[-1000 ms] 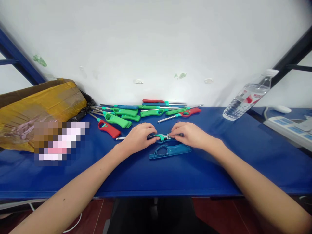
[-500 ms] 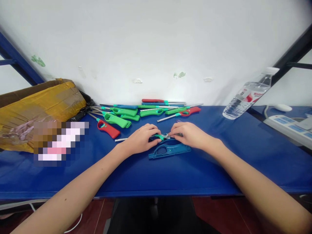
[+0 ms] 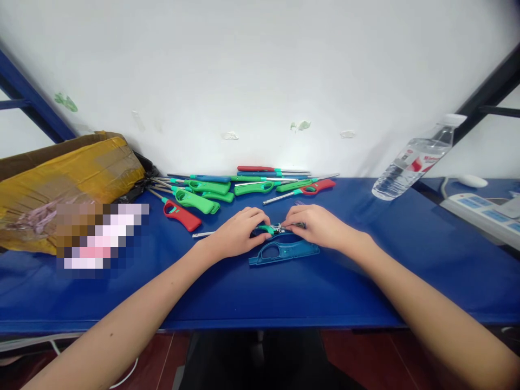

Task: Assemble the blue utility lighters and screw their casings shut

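On the blue table, my left hand (image 3: 239, 233) is closed on the trigger part of an opened lighter (image 3: 268, 229), whose metal tube (image 3: 203, 234) sticks out to the left beneath the hand. My right hand (image 3: 311, 225) pinches at the lighter's other end, over small metal and white parts (image 3: 280, 228); what lies between its fingertips is too small to name. Just in front of both hands lies a loose blue casing half (image 3: 290, 249) with its inner side up. Much of the opened lighter is hidden by the fingers.
Green, red and blue lighters lie along the wall, among them a green one (image 3: 197, 202) and a red one (image 3: 182, 215). A taped cardboard box (image 3: 77, 168) stands at left. A water bottle (image 3: 414, 160) and a power strip (image 3: 479, 211) are at right.
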Demonstrator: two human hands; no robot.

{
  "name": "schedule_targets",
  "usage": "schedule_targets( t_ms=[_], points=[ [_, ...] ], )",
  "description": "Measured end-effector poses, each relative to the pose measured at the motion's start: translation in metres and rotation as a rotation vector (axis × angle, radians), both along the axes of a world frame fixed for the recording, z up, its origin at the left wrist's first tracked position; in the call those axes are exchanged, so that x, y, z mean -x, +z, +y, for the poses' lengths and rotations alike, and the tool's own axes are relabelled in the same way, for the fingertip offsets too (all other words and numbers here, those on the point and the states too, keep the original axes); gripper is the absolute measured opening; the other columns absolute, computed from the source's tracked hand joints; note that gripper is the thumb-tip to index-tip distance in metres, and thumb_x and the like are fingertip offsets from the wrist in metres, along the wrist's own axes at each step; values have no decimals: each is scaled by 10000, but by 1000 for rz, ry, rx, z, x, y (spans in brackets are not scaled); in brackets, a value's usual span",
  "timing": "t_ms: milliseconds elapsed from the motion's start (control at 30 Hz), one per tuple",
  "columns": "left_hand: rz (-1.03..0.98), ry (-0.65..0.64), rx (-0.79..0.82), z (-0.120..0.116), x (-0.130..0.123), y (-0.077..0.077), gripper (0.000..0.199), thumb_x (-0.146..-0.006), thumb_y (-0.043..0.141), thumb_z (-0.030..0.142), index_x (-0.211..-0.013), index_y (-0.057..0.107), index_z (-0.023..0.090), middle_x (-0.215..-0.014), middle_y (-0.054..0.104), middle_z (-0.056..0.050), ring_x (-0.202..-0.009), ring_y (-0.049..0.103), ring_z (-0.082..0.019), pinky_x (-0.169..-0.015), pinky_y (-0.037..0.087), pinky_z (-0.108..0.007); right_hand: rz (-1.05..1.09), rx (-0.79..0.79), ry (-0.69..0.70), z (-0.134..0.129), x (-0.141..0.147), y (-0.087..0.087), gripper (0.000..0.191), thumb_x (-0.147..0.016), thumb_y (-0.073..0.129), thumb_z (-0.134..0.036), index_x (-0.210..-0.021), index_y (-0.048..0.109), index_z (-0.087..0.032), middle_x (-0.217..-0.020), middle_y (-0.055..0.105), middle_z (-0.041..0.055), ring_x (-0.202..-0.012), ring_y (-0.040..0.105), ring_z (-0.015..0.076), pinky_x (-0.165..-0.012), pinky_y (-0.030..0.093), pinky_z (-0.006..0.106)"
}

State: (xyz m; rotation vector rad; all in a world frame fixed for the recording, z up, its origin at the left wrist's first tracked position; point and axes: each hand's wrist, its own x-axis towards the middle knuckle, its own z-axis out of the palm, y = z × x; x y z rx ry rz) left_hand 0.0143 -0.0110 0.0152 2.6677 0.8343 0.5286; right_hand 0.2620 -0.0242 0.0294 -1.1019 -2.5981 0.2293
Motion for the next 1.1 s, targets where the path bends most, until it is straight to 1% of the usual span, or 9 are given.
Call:
schedule_targets(
  t_ms=[133, 233, 433, 567, 667, 833, 933, 1100],
  points=[
    [-2, 15, 2, 0, -2, -1, 174, -939, 566, 308, -1069, 580, 192, -1132, 620, -81, -1093, 545, -231, -948, 456, -373, 1, 3, 0, 0, 0, 0, 204, -918, 578, -163, -982, 767, -204, -954, 719, 60, -843, 660, 198, -793, 482, 327],
    [11, 19, -26, 1, -5, -2, 165, -942, 562, 322, -1031, 576, 183, -1118, 619, -83, -1086, 547, -229, -955, 452, -373, 2, 5, -3, 0, 0, 0, 200, -919, 579, -168, -979, 767, -204, -953, 719, 60, -839, 661, 198, -792, 480, 327],
    [123, 49, -123, 1, -13, 1, 236, -947, 560, 389, -1011, 582, 163, -1089, 619, -91, -1065, 547, -247, -934, 452, -380, -7, 4, -9, -1, 1, 1, 192, -911, 592, -156, -969, 767, -205, -955, 720, 53, -841, 661, 194, -777, 478, 316],
    [183, 59, -206, -1, -15, 2, 264, -960, 536, 401, -1019, 593, 150, -1100, 617, -104, -1068, 545, -254, -938, 448, -384, 2, 4, -1, -1, 1, 0, 195, -917, 586, -158, -966, 768, -206, -958, 721, 53, -842, 662, 192, -787, 476, 314],
    [200, 51, -231, -1, -16, 1, 270, -967, 520, 402, -1026, 595, 150, -1103, 617, -105, -1065, 546, -252, -937, 447, -383, 7, 3, 0, -1, 1, 0, 192, -920, 587, -165, -965, 769, -207, -959, 724, 53, -834, 662, 189, -782, 474, 311],
    [157, 51, -181, -1, -15, 0, 252, -957, 538, 401, -1012, 593, 162, -1090, 623, -96, -1058, 551, -245, -929, 455, -379, 10, 9, 1, -1, 1, 0, 192, -921, 588, -165, -970, 768, -206, -964, 724, 48, -838, 663, 185, -787, 476, 310],
    [99, 42, -117, 0, -11, 0, 233, -935, 583, 389, -1012, 589, 169, -1097, 625, -88, -1067, 552, -241, -928, 459, -372, 5, 9, 0, -1, 0, 0, 189, -919, 590, -165, -969, 768, -206, -959, 723, 46, -839, 664, 186, -795, 477, 316],
    [10, 21, -19, 2, -4, -1, 252, -908, 626, 355, -1103, 594, 198, -1117, 627, -71, -1077, 555, -227, -941, 463, -358, 4, -4, 6, 0, 0, -1, 197, -920, 584, -170, -975, 768, -216, -958, 724, 51, -839, 670, 191, -810, 479, 327]
  ],
)
